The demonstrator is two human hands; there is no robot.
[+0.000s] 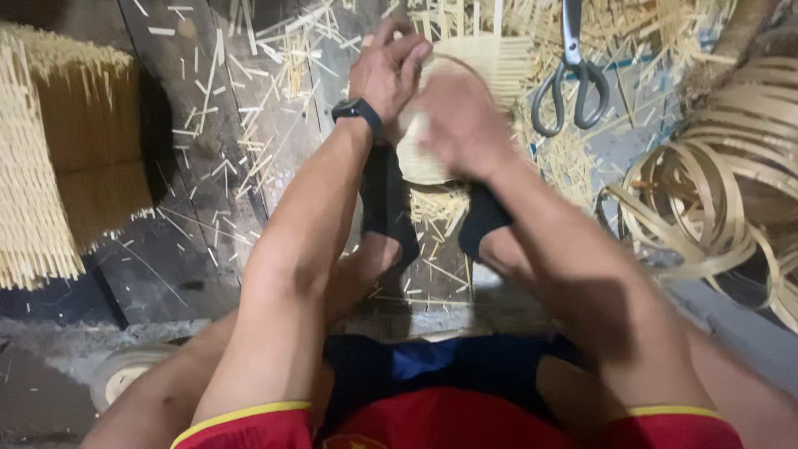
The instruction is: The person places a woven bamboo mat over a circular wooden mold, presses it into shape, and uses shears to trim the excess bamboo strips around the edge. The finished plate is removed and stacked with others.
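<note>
I am gripping the small woven bamboo basket (pixel 432 150) at upper centre, left hand (pixel 386 71) clasping its rim, blurred right hand (pixel 461 125) pressing its side. It looks light, springy, brittle-edged; the rim seems the firmest hold.

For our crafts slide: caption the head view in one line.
Left hand and right hand grip a round woven bamboo piece, scissors and coiled bamboo strips nearby.

Black watch (pixel 357 109) on the left wrist, at 11 o'clock. Bare forearms. Red shorts (pixel 449 424) with yellow hem trim at 6 o'clock. Black sandal straps (pixel 384 199) over both feet, centre.
</note>
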